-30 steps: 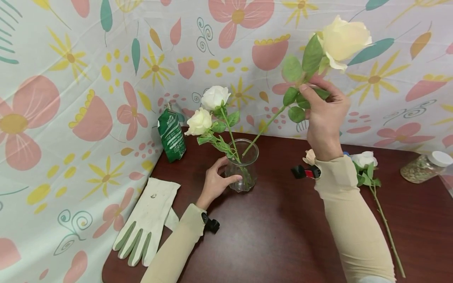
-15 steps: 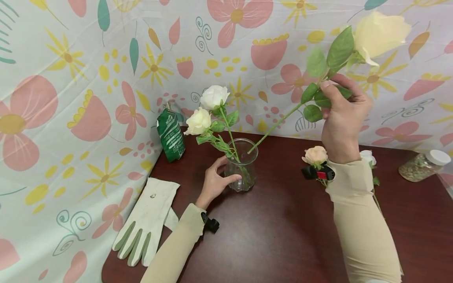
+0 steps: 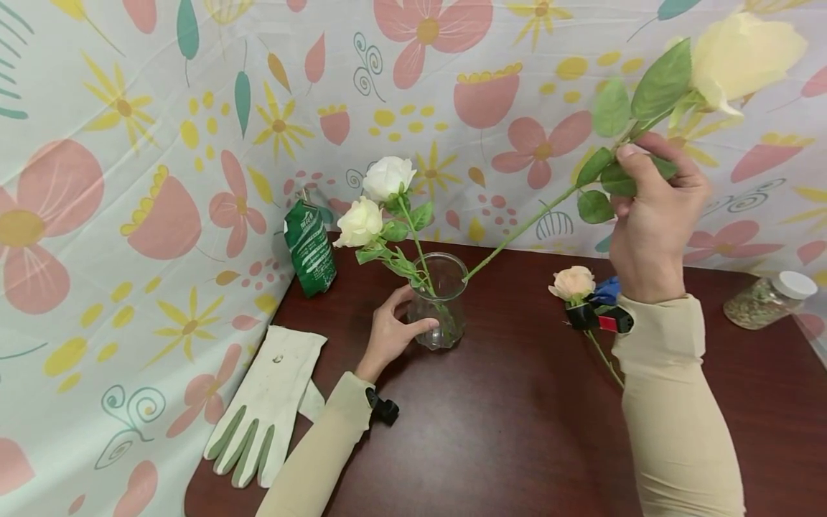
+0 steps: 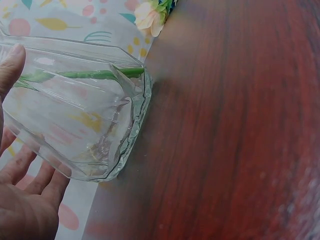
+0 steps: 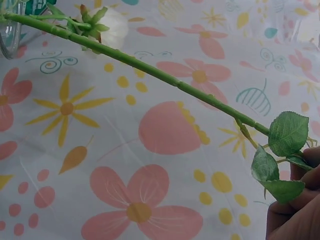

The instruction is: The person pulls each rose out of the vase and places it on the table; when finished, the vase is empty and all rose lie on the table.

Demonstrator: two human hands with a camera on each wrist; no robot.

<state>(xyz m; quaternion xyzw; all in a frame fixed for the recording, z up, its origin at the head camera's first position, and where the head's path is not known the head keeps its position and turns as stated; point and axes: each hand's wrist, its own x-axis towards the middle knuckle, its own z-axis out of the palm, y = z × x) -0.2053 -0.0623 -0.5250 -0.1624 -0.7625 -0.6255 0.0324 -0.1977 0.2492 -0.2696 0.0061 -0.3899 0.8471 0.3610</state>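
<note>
My left hand [image 3: 390,334] holds the clear glass vase [image 3: 450,316] on the dark wooden table, thumb at the front and fingers around the left side. A white rose [image 3: 390,177] and a cream rose [image 3: 360,224] stand in the vase, leaning left. In the left wrist view, a green stem [image 4: 97,74] shows through the glass. Up at the right, my right hand [image 3: 659,215] pinches a large pale yellow rose [image 3: 746,57] by the stem, just below its bloom among the leaves. Its stem [image 5: 170,80] slants down left, its cut end at the vase's right rim.
A peach rose [image 3: 573,283] and a blue flower [image 3: 606,290] lie by my right wrist. A jar with a white lid [image 3: 769,301] lies at the far right. At left are a green bag [image 3: 310,248] and a white glove [image 3: 274,395]. Patterned cloth [image 3: 271,86] hangs behind.
My right hand has moved right with the yellow rose, taking its stem end from inside the vase mouth to the right rim. My left hand stays on the vase.
</note>
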